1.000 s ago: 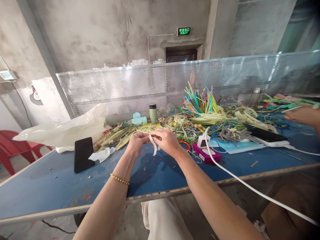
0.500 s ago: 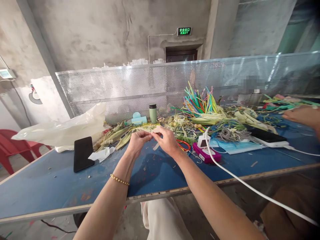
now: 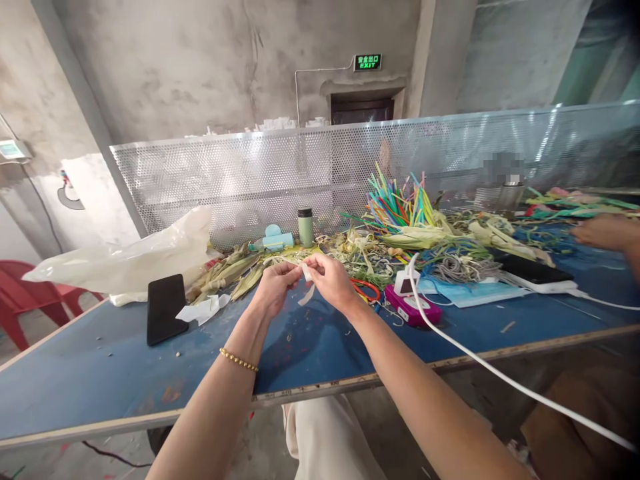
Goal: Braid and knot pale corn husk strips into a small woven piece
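Above the blue table (image 3: 100, 380), my left hand (image 3: 274, 285) and my right hand (image 3: 332, 279) meet fingertip to fingertip. Both pinch a thin pale strip of corn husk (image 3: 306, 291), whose loose end hangs down between them. My left wrist wears a bead bracelet (image 3: 239, 360). Just beyond my hands lies a heap of corn husks (image 3: 235, 270) and husk shreds.
A black phone (image 3: 165, 308) and crumpled white paper (image 3: 203, 310) lie left of my hands, with a large pale plastic bag (image 3: 130, 257) behind. A pink device (image 3: 413, 308) with a white cable (image 3: 500, 377) sits to the right. Coloured strips (image 3: 397, 203), a green flask (image 3: 305, 227) and another person's hand (image 3: 605, 230) are farther off.
The strip's loop has been drawn tight between my hands and its hanging end is shorter. My hands shifted slightly up. The other person's hand at the right moved a little lower.
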### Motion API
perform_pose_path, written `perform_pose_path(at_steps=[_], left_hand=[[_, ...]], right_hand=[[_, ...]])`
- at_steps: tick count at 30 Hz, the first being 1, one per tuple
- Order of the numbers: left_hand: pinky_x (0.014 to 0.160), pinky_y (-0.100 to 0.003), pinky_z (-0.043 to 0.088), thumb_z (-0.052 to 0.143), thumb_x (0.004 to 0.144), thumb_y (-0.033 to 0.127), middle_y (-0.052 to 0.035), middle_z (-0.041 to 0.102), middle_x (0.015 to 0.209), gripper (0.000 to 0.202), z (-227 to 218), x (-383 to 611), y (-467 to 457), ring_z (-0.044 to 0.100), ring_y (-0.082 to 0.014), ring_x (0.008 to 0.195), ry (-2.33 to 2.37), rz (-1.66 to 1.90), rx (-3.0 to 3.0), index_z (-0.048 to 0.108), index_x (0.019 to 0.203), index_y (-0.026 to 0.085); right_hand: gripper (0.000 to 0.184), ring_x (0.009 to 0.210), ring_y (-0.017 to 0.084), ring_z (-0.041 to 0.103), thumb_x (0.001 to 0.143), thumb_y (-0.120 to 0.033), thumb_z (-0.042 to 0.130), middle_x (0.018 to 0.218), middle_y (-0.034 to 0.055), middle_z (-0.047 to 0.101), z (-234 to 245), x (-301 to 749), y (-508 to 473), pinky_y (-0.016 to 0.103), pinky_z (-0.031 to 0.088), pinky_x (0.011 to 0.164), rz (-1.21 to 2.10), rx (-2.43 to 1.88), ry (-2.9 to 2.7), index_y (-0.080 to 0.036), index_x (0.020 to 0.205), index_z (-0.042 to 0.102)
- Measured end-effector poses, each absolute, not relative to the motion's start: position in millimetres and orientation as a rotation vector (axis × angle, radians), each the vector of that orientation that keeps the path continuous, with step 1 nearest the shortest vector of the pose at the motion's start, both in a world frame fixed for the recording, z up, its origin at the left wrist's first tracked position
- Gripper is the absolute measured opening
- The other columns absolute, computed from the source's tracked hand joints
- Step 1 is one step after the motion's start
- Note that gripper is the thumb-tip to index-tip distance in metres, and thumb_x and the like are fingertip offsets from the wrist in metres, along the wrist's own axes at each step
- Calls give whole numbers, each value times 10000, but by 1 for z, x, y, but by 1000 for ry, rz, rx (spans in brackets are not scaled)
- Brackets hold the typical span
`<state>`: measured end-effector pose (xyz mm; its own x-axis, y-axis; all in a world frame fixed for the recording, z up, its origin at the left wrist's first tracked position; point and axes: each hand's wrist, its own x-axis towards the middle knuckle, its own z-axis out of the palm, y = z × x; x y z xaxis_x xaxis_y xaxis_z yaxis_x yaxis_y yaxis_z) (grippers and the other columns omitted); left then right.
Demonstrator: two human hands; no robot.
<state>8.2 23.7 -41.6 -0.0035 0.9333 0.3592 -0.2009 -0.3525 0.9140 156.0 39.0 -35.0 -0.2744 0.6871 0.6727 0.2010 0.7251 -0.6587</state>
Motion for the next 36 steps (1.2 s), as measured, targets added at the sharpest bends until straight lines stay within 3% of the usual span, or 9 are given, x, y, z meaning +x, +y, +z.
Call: perform_pose_path(at_steps=[5,9,19,30,36], left_hand=[[547,-250,308,853,542,301,9,545,574,274,-39,10,21,427,-77,523,784,1529,1276,654,623,131],[557,-251,310,850,549,296,6,547,577,269,-37,9,18,432,-82,541,782,1513,1294,643,614,136],[549,-251,293,810,594,378,13,516,581,303,-40,11,21,410,-88,557,800,1577,1404,620,605,142],[550,-240,318,817,604,367,15,535,589,291,-41,10,22,433,-79,546,808,1577,1384,648,639,132],[548,-247,312,795,607,347,6,543,581,251,-42,11,23,423,-85,540,855,1558,1387,667,633,133]], right_hand=[[65,497,122,602,809,-210,578,627,10,653,-37,159,43,220,453,514,672,-779,-1786,-161,777,605],[169,464,109,565,816,-271,584,539,-14,592,-35,163,42,208,411,489,672,-777,-1837,-162,687,577],[339,453,91,481,789,-466,651,502,-27,534,-32,167,41,216,372,464,774,-681,-1843,-137,712,625],[153,488,109,544,814,-283,575,567,-13,588,-35,166,45,218,412,491,703,-727,-1858,-151,748,616],[165,500,116,552,814,-258,570,568,-14,578,-38,165,48,223,408,501,643,-778,-1895,-169,675,572]])
